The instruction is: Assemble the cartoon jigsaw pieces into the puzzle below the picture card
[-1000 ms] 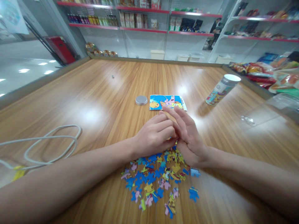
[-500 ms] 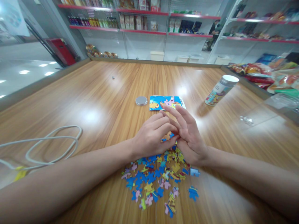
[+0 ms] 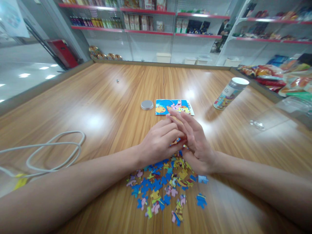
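Left hand (image 3: 161, 142) curls against extended right hand (image 3: 200, 150); cannot tell either's grasp. Puzzle pieces (image 3: 157, 184) lie toward near edge of bench (image 3: 102, 107).

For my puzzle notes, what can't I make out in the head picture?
In the head view:
Whether the left hand holds a piece: its curled fingers hide it.
How far the puzzle pieces spread: both hands block the view.
Near edge of the picture card: partly behind the right hand.
Rest of the cable: cut off by the left edge.
Small print on the tube: blurred.
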A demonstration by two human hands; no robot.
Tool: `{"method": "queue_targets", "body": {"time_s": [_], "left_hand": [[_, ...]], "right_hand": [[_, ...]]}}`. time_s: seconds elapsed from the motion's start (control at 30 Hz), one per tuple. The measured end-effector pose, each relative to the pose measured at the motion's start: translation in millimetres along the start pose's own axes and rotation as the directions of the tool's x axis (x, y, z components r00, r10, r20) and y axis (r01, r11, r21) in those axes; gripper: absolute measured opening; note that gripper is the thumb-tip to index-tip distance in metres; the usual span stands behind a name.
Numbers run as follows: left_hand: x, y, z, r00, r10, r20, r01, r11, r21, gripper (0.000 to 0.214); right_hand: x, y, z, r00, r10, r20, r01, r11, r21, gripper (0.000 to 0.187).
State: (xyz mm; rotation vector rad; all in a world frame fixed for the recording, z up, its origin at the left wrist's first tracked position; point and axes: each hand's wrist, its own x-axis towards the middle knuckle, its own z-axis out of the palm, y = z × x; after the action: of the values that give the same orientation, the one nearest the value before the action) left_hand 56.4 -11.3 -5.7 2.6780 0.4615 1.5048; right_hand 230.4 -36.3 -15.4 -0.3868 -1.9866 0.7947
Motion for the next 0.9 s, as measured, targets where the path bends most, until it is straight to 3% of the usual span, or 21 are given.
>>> {"method": "queue_targets", "body": {"time_s": [0.13, 0.3, 0.5, 0.9], "left_hand": [[1, 1, -1.4, 1.0, 0.002, 0.009, -0.003, 0.999, 0.041, 0.007], [-1, 7, -0.3, 0.996, -0.072, -0.047, 0.078, 0.985, 0.153, 0.007], [-2, 15, 7.2, 0.986, -0.111, -0.122, 0.123, 0.988, 0.094, 0.007], [-1, 16, 9.8, 0.976, -0.177, -0.125, 0.184, 0.982, 0.044, 0.008]], "right_hand": [[0, 0, -1, 1.0, -0.023, 0.019, 0.023, 0.999, -0.039, 0.108], [2, 0, -3, 0.999, -0.034, 0.021, 0.036, 0.996, -0.08, 0.111], [2, -2, -2, 1.0, 0.002, 0.004, -0.001, 0.991, -0.135, 0.117], [4, -5, -1, 1.0, 0.022, 0.012, -0.02, 0.993, -0.116, 0.119]]}}
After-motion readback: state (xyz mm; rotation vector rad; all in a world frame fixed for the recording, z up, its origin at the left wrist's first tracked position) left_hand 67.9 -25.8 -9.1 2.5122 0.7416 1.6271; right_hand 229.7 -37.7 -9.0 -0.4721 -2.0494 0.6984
